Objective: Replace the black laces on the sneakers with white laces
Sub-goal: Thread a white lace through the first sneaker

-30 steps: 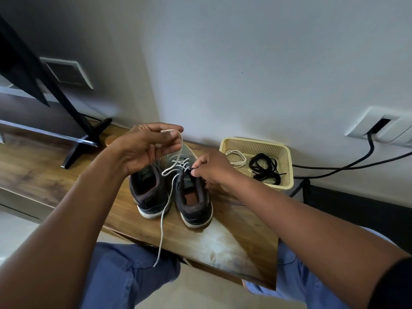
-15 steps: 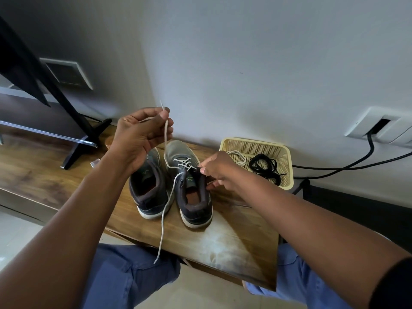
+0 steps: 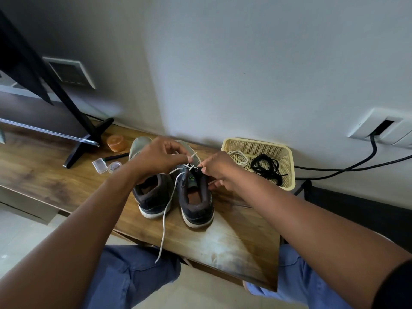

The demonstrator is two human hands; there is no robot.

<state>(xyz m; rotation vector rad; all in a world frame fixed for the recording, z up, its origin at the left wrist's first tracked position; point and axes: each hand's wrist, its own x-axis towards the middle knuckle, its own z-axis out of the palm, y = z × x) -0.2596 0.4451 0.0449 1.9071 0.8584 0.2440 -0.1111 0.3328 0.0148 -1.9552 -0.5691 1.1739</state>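
Two dark sneakers, the left sneaker (image 3: 151,197) and right sneaker (image 3: 196,204), stand side by side on the wooden table (image 3: 234,248). The left hand (image 3: 160,157) pinches the white lace (image 3: 166,215) tip; the right hand (image 3: 219,169) pinches at the right sneaker's eyelets. Far right, one basket (image 3: 287,166) holds black laces (image 3: 266,167) and another white lace.

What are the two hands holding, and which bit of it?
The left hand pinches the white lace near its tip, above the right sneaker. The right hand pinches that sneaker's top eyelet edge, by the tongue.
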